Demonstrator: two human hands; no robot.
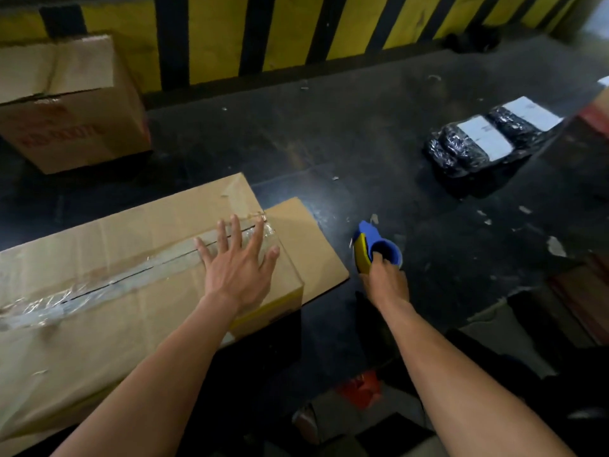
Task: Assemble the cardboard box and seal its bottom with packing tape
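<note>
A: Head view first. Where is the box?

B: The cardboard box (99, 291) sits at lower left on the dark floor (362, 127), closed side up. A strip of clear packing tape (108, 278) runs along the centre seam, wrinkled at its left end, and reaches the right edge of the box.

A: And the left hand?

B: The left hand (235, 265) lies flat on the box top near the right end, palm down, fingers spread and gripping nothing. The fingertips rest on the tape over the seam.

A: The right hand?

B: The right hand (385, 282) is off the box, to its right, above the floor. It is wrapped around a blue and yellow tape dispenser (375, 247), which points away from the person. Whether tape runs from it to the box I cannot tell; the picture is too soft there.

A: Anything beside the box?

B: A flat sheet of cardboard (309, 245) lies on the floor against the box's right end. A second box (69, 103) with red print stands at far left, well apart. A bundle in black wrap with white labels (484, 140) lies at upper right. Behind everything runs a yellow and black striped wall (296, 28).
</note>
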